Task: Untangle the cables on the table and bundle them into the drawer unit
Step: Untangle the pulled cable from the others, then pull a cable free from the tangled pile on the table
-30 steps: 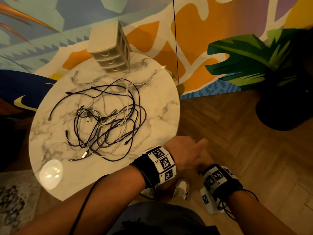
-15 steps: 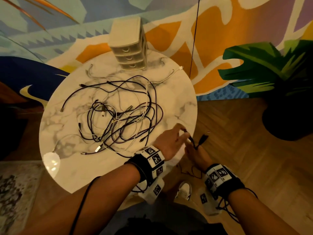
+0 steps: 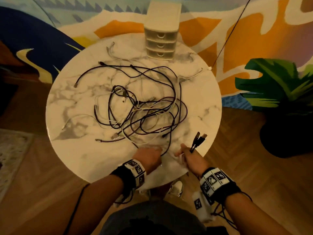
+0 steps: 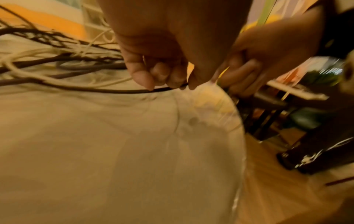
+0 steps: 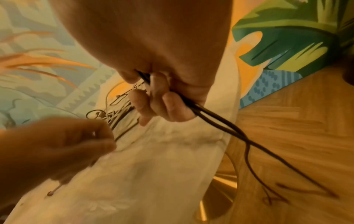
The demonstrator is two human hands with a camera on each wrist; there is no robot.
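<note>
A tangle of dark and white cables (image 3: pixel 144 109) lies in the middle of the round marble table (image 3: pixel 67 102). The white drawer unit (image 3: pixel 161 29) stands at the table's far edge, its three drawers closed. My left hand (image 3: pixel 149 156) pinches a dark cable (image 4: pixel 107 91) that runs out of the tangle near the table's front edge. My right hand (image 3: pixel 188 156) grips a folded black cable (image 5: pixel 214 119); its two plugs (image 3: pixel 200 137) stick up above the fist and its strands hang down past the table's rim.
A dark pot with a large green plant (image 3: pixel 279 102) stands on the wooden floor to the right. A thin black wire (image 3: pixel 232 31) runs up along the painted wall behind the table. A rug (image 3: pixel 11 150) lies at the left.
Both hands came up from beside the table onto its front edge. The right hand lifted the black cable's plug ends over the tabletop, and the left hand took hold of a dark cable from the tangle.
</note>
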